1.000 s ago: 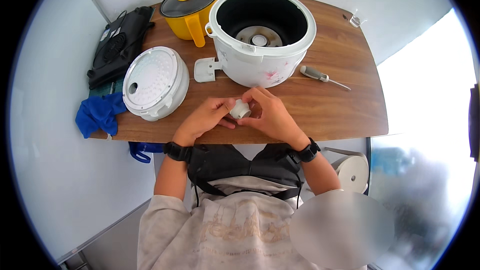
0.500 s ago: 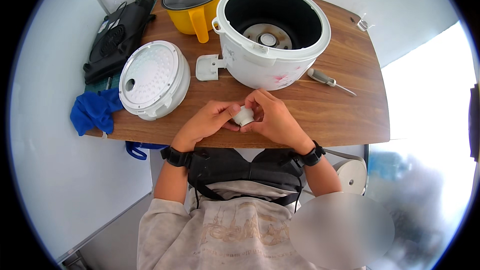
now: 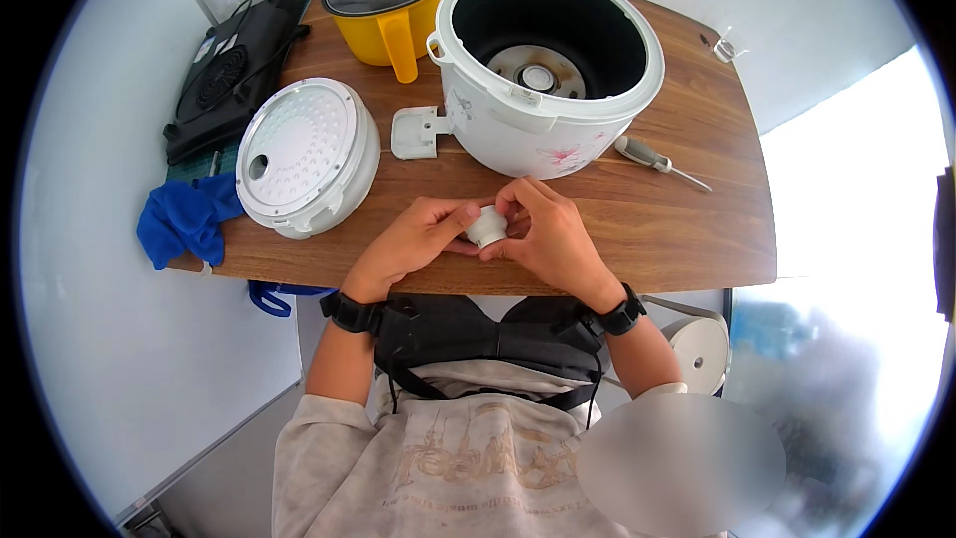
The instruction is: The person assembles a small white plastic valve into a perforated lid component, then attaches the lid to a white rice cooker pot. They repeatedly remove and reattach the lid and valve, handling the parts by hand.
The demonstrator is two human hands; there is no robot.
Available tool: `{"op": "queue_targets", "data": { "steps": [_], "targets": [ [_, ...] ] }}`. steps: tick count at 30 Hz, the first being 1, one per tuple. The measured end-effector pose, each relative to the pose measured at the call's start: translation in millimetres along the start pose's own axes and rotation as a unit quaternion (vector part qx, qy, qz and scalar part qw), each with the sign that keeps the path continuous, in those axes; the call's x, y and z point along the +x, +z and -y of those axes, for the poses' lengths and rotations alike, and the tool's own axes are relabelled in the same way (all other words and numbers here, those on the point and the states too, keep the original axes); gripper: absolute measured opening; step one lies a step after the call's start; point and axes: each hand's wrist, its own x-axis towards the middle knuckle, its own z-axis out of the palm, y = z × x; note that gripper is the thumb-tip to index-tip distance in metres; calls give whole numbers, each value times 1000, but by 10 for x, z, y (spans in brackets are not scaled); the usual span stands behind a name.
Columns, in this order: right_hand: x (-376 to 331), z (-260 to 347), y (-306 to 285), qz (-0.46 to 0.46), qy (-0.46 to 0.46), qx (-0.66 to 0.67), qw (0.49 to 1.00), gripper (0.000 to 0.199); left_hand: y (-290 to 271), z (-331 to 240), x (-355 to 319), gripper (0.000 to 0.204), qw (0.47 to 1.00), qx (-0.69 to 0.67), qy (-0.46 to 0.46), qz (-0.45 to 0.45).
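Near the table's front edge, a small round white plastic cap (image 3: 487, 226) sits between my two hands. My left hand (image 3: 434, 232) grips it from the left, with the thumb on its upper side. My right hand (image 3: 543, 232) pinches its right side with bent fingers. Part of the cap is hidden behind the fingers. Just beyond the hands stands a white rice cooker body (image 3: 498, 130), without its lid, its dark inside and round heating plate (image 3: 538, 78) showing. To the left lies the round white lid (image 3: 304, 154), its dotted inner face turned up, with one dark round hole.
A screwdriver (image 3: 649, 154) lies right of the cooker. At the back left stands a yellow pot (image 3: 373, 35) with a glass lid. Left of it lies a black appliance (image 3: 234, 75); a blue cloth (image 3: 184, 224) hangs over the table's left edge. White walls enclose the table.
Both hands stay in nearly the same place, holding the white cap, which shows slightly more between the fingers. The view has shifted very slightly.
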Motion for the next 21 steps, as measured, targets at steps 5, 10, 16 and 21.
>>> {"op": "queue_targets", "data": {
  "steps": [5,10,16,21],
  "targets": [
    [-10,5,-3,-10,14,-4,1000,50,22,-37,0,48,1000,-4,-3,0],
    [-12,22,-20,5,11,-10,1000,48,38,-61,0,46,1000,3,-12,1],
    [-35,15,-8,-6,-13,-20,1000,41,51,-73,-21,47,1000,5,-3,6],
    [-48,5,23,-24,-32,-4,999,37,62,-61,-26,47,1000,-6,-20,-3]
  ]
}}
